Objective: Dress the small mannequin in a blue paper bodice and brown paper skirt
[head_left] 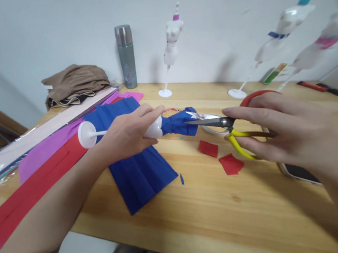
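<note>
Your left forearm [57, 214] reaches in from the near-left corner of the worktop [203, 223], the left hand [131, 130] wrapped firmly round a small white mannequin [156, 129], tipped sideways above the worktop's middle. Blue wrap [172, 125] gathers around the end away from its base. Your right hand [281, 126] is closed on the scissors [224, 123], blades overlapping that wrap; whether they bite is unclear. Red scraps [208, 148] lie below, toward the near edge; a blue sheet [142, 182] spreads beneath your left hand. Near the back edge stands a flask [127, 60]. If the mannequin rolls in your grip, the blades could probably slice too deep; angled leftward, they might nick your fingertips.
</note>
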The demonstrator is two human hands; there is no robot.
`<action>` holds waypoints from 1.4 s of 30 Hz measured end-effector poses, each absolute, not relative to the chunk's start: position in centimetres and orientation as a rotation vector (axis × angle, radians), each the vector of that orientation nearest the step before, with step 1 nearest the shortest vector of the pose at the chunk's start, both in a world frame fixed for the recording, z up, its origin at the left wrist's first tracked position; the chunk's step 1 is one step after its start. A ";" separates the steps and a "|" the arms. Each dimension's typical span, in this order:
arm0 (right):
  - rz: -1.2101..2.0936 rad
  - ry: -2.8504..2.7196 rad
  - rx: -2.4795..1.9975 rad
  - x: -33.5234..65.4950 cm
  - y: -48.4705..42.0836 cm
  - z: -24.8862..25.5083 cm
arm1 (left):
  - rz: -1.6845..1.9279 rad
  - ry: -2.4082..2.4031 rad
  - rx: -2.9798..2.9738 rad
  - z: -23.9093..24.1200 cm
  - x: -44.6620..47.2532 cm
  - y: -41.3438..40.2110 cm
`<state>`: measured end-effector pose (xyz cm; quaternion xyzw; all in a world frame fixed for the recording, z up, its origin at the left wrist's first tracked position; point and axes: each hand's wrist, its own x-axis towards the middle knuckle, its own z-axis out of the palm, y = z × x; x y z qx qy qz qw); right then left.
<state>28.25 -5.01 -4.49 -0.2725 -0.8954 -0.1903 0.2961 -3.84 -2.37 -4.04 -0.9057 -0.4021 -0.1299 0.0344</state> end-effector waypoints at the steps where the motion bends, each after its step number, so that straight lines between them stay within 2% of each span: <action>1: -0.545 -2.421 -0.697 28.4 -5.0 -4.1 | -0.389 -1.242 -2.806 -3.7 -4.0 -2.6; 5: -0.640 -2.515 -0.650 29.2 -4.7 -3.3 | -0.342 -1.270 -2.862 -2.9 -4.3 -3.1; 15: -0.634 -2.614 -0.578 29.2 -4.5 -3.8 | -0.224 -1.072 -2.829 -3.6 -4.3 -2.4; 28: -0.310 -2.591 -0.643 29.9 -3.3 -5.1 | -0.651 -0.485 -3.190 -5.2 -5.7 -0.1; 33: -0.138 -2.612 -0.581 28.3 -4.4 -4.9 | -0.552 -0.570 -3.237 -4.8 -5.7 -0.7; 42: -0.144 -2.731 -0.649 27.3 -5.2 -4.9 | -0.374 -0.727 -3.286 -4.3 -5.3 -1.2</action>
